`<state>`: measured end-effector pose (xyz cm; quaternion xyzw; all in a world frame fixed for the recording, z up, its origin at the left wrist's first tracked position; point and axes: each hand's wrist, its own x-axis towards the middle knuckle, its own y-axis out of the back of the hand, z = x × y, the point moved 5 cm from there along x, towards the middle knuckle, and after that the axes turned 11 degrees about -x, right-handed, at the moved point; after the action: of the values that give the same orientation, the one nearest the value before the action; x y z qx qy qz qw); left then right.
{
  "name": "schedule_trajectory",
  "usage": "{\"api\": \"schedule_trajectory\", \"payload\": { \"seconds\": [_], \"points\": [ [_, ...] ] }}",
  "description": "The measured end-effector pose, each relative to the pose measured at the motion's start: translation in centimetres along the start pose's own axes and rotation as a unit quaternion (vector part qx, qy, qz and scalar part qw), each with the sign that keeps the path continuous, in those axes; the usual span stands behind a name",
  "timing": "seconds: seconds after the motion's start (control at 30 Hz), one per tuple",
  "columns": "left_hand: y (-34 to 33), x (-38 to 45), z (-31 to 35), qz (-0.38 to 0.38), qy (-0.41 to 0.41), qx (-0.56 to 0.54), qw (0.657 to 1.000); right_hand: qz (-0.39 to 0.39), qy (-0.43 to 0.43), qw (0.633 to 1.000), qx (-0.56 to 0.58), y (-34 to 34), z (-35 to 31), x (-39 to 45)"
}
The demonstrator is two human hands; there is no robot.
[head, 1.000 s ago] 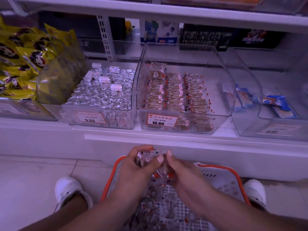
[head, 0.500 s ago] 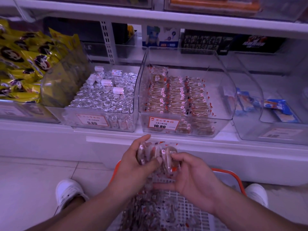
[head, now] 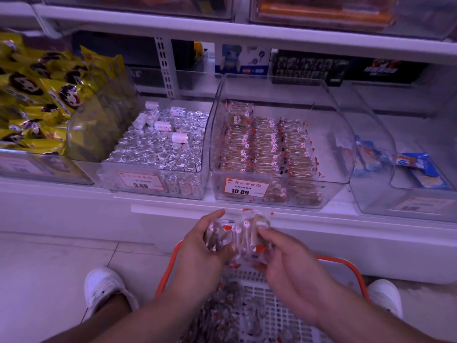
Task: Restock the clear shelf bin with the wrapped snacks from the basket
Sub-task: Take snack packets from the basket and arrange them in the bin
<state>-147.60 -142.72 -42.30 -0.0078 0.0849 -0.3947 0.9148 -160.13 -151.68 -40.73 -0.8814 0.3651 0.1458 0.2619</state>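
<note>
Wrapped snacks [head: 238, 237] sit bunched between both hands, the left hand [head: 205, 246] curled round them from the left and the right hand [head: 284, 258] gripping them from the right, above the orange-rimmed basket [head: 343, 264] and just below the clear shelf bin [head: 329, 125] already lined with rows of the same snacks.

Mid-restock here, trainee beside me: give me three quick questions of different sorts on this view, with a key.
1. True or false: both hands hold the bunch of wrapped snacks above the basket.
2. Which price shows on the tag of the clear shelf bin with matching snacks: A 9.80, B 10.80, C 12.80?
3. What fills the bin just left of it?

Key: 1 true: left hand and right hand both grip it. 2 B. 3 silver foil-wrapped pieces.
</note>
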Motion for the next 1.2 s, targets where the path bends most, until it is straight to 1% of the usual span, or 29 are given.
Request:
{"api": "schedule_trajectory", "payload": {
  "seconds": [0.1, 0.2, 0.27, 0.3, 0.43, 0.5, 0.6, 0.7, 0.73, 0.8, 0.83, 0.87, 0.9, 0.93, 0.97, 1.0, 1.07, 1.13, 1.2],
  "points": [
    [-1.4, -0.5, 0.2, -0.029, 0.016, -0.011, 0.999, -0.007, -0.006, 1.0, 0.027, -1.3, 1.0, -0.4],
    [-1.9, -0.6, 0.6, -0.059, 0.061, -0.085, 0.993, 0.005, -0.005, 0.999, 0.047, -1.1, 0.5, -0.4],
    [-1.7, -0.4, 0.6, -0.059, 0.096, -0.115, 0.987, 0.012, -0.012, 0.999, 0.049, -0.7, 0.0, -0.3],
    [-1.4, -0.3, 0.7, -0.055, 0.087, -0.1, 0.99, 0.012, -0.014, 0.999, 0.041, -0.5, -0.2, -0.3],
    [-0.9, 0.0, 1.3, -0.026, -0.01, 0.028, 0.999, -0.016, 0.006, 1.0, -0.004, -0.5, -1.1, -0.4],
    [-0.6, 0.2, 1.4, -0.016, -0.032, 0.042, 0.998, -0.019, 0.021, 0.999, -0.029, -0.3, -1.5, -0.6],
    [-0.8, 0.4, 2.2, -0.032, -0.036, 0.011, 0.999, -0.021, 0.044, 0.998, -0.031, -0.1, -2.3, -1.1],
    [-1.4, 0.3, 4.3, -0.073, -0.041, -0.038, 0.996, 0.015, 0.074, 0.997, -0.026, 0.2, -4.1, -1.7],
    [-1.2, 0.5, 5.2, -0.073, -0.051, -0.049, 0.995, 0.025, 0.086, 0.996, -0.024, 0.5, -5.0, -1.9],
    [-0.2, 1.4, 7.3, -0.044, -0.077, -0.082, 0.993, 0.018, 0.122, 0.992, -0.029, 0.7, -7.6, -2.3],
    [0.6, 2.0, 8.4, -0.022, -0.084, -0.111, 0.99, 0.005, 0.149, 0.987, -0.055, 0.5, -9.4, -2.3],
    [1.4, 2.6, 9.3, -0.001, -0.086, -0.146, 0.986, -0.005, 0.181, 0.978, -0.105, 0.1, -11.6, -2.0],
    [2.1, 3.2, 10.2, 0.019, -0.087, -0.175, 0.981, -0.002, 0.217, 0.958, -0.185, -0.5, -13.9, -1.1],
    [2.6, 3.9, 11.0, 0.034, -0.091, -0.195, 0.976, 0.019, 0.254, 0.92, -0.297, -1.3, -16.4, 0.1],
    [2.9, 4.4, 11.6, 0.044, -0.095, -0.205, 0.973, 0.044, 0.289, 0.871, -0.395, -2.2, -18.6, 1.7],
    [3.1, 4.9, 12.0, 0.05, -0.099, -0.212, 0.971, 0.055, 0.322, 0.824, -0.464, -3.1, -20.3, 3.8],
    [3.2, 5.7, 12.5, 0.059, -0.106, -0.219, 0.968, 0.022, 0.365, 0.742, -0.562, -4.8, -21.8, 8.8],
    [3.3, 6.4, 12.5, 0.065, -0.106, -0.219, 0.968, 0.001, 0.353, 0.66, -0.663, -5.4, -21.3, 14.2],
    [3.4, 6.9, 12.4, 0.066, -0.105, -0.224, 0.967, 0.014, 0.329, 0.574, -0.75, -4.7, -19.9, 18.6]
  ]
}}
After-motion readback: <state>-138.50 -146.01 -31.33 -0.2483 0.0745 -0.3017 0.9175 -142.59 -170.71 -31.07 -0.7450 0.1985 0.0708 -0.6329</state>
